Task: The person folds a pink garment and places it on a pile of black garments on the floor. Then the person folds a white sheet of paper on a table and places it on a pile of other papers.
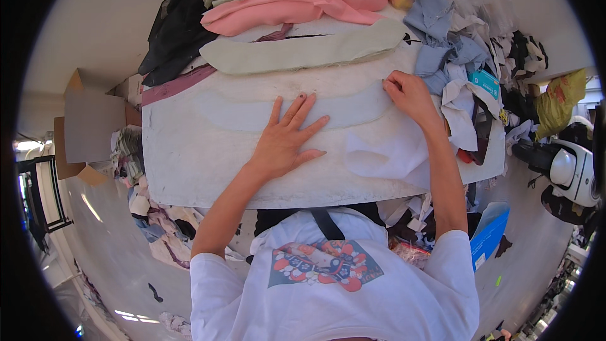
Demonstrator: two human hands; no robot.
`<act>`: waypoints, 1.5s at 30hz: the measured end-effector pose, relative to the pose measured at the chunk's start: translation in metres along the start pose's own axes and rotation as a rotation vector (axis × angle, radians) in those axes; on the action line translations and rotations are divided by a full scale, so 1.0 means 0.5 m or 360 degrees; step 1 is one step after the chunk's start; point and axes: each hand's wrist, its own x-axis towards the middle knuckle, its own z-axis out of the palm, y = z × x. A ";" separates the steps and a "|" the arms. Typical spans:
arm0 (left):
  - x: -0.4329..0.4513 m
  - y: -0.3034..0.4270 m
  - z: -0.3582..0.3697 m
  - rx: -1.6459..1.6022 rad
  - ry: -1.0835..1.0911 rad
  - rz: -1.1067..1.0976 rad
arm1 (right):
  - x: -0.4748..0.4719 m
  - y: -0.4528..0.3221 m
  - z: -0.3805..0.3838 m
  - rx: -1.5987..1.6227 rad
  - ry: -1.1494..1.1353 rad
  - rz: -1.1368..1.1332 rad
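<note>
A long, curved piece of pale blue-white fabric (350,109) lies flat on the white tabletop (189,166). My left hand (291,139) rests palm down on its middle and lower edge, fingers spread. At the right end of the piece, my right hand (408,94) pinches its tip between thumb and finger. Behind it lies a stack of pale green curved fabric pieces (303,52). A crumpled sheer white cloth (383,156) lies near the table's front right, partly under my right forearm.
Folded pink fabric (293,7) and black cloth (177,33) lie at the back. Blue-grey and white scraps (428,14) heap along the right side. Cardboard boxes (94,125) stand left. On the floor at right is a blue box (490,237), with a white scooter (570,170) beyond.
</note>
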 end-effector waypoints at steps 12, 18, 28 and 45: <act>-0.071 -0.006 0.005 -0.0140 0.0590 -0.0073 | 0.195 -0.317 0.133 0.0412 -0.0202 -0.0681; -0.107 -0.023 -0.026 -0.0188 0.0976 -0.0271 | 0.314 -0.415 0.324 0.0049 0.0158 -0.0856; -0.124 -0.129 -0.046 -0.0902 0.1613 -0.0913 | 0.338 -0.408 0.334 0.0122 0.0052 -0.0821; 0.030 -0.213 -0.165 -0.1681 0.1744 -0.0733 | 0.267 -0.385 0.158 0.0636 -0.0377 -0.0997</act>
